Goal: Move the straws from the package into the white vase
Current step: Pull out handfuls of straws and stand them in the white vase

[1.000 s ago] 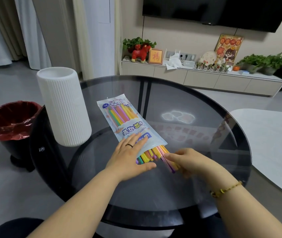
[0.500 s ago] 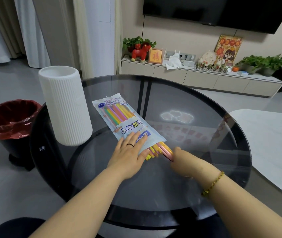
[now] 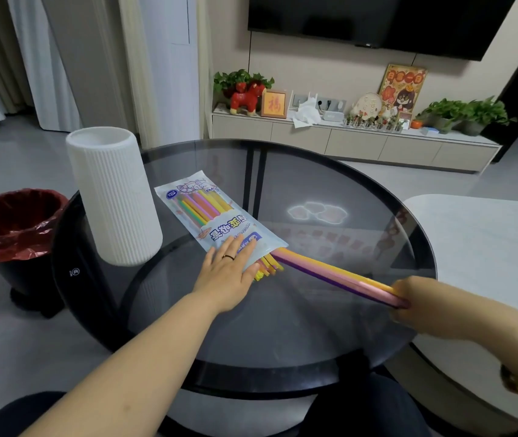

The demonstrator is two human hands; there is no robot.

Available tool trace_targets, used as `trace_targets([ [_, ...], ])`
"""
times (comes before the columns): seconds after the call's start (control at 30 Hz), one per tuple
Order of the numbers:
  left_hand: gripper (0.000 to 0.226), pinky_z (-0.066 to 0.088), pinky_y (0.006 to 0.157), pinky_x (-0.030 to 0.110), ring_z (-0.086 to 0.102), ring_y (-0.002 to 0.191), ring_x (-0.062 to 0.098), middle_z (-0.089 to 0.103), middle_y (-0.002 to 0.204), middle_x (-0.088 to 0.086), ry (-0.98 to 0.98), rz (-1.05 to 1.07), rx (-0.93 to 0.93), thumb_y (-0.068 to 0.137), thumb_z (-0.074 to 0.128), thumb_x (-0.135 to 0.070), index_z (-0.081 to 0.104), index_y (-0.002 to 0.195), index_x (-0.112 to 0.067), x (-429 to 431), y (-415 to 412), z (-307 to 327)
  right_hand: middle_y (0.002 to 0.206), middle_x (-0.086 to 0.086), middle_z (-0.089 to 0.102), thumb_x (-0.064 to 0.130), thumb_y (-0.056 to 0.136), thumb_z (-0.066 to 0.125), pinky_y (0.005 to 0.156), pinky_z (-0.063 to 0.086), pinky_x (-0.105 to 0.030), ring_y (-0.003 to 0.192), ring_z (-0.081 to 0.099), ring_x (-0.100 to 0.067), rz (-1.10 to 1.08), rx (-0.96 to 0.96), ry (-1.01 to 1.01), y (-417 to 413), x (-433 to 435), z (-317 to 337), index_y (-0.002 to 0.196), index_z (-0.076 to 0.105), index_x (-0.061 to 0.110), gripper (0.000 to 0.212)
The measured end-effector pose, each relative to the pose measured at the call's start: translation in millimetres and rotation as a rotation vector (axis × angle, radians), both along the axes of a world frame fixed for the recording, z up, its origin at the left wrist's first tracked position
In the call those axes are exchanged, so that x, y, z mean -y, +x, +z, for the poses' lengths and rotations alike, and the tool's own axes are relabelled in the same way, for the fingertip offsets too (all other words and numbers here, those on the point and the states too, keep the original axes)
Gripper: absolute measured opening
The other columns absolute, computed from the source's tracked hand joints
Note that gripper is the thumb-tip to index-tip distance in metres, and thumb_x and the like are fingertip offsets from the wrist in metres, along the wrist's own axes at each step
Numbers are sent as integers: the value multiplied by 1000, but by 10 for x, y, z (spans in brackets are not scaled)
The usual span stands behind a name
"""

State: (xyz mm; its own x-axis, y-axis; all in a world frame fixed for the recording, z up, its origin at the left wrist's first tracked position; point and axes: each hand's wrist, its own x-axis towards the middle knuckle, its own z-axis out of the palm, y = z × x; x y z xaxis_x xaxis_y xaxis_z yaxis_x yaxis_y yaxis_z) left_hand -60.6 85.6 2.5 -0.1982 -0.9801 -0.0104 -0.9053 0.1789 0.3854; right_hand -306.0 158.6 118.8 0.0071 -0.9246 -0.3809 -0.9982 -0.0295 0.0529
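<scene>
Pressing package (image 3: 220, 222) flat on surface (image 3: 330, 310), left hand (image 3: 229, 272) open; right hand (image 3: 415, 301) closed around few straws (image 3: 330, 272), half out. Vase (image 3: 114, 197) upright beside.

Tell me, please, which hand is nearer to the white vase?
The left hand. It presses flat on the package, just right of the white vase. The right hand grips pulled-out straws far across the table.

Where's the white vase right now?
Head view: the white vase stands upright at the left edge of the round glass table, just left of the straw package and right of the red-lined bin.
</scene>
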Motion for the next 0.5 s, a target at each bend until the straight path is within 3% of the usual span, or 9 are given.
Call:
trace_targets([
  [0.17, 47, -2, 116, 39, 2, 142, 17, 4, 155, 1, 78, 28, -72, 96, 19, -33, 7, 142, -27, 60, -16, 140, 36, 6, 49, 16, 85, 51, 40, 35, -11, 38, 42, -4, -28, -29, -8, -256, -117, 555, 56, 45, 23, 30],
  [0.23, 45, 22, 113, 40, 36, 128, 26, 17, 152, 2, 133, 88, -301, 96, 23, -27, 15, 140, -27, 52, -20, 244, 25, 13, 48, 17, 84, 53, 39, 35, -9, 30, 42, -2, -15, -43, -46, -326, -101, 741, 56, 45, 21, 30],
  [0.3, 43, 46, 93, 39, 57, 97, 25, 31, 145, 3, 169, 197, -655, 95, 27, -21, 26, 137, -28, -17, -12, 406, 22, 13, 44, 18, 84, 53, 38, 33, -11, 27, 39, -3, 2, -62, -51, -334, -70, 910, 56, 46, 20, 29],
  [0.37, 40, 45, 81, 28, 55, 91, 15, 40, 138, 7, 29, 282, -861, 93, 28, -12, 38, 131, -22, -106, 3, 588, 24, 6, 43, 18, 84, 52, 41, 33, -15, 36, 39, -9, 31, -68, -21, -268, -38, 1039, 56, 47, 19, 28],
  [0.43, 34, 36, 79, 21, 50, 97, 15, 49, 129, 8, -237, 285, -896, 91, 33, -7, 48, 121, -16, -221, 7, 757, 37, 5, 44, 20, 85, 52, 46, 34, -18, 45, 39, -15, 93, -131, 26, -122, -19, 1125, 58, 47, 19, 27],
  [0.5, 30, 35, 87, 25, 49, 108, 19, 53, 121, 1, -396, 144, -832, 89, 44, -11, 51, 118, -17, -371, -25, 944, 47, 5, 45, 21, 86, 51, 48, 34, -18, 47, 40, -13, 173, -213, 44, 71, 12, 1171, 60, 47, 18, 27],
])
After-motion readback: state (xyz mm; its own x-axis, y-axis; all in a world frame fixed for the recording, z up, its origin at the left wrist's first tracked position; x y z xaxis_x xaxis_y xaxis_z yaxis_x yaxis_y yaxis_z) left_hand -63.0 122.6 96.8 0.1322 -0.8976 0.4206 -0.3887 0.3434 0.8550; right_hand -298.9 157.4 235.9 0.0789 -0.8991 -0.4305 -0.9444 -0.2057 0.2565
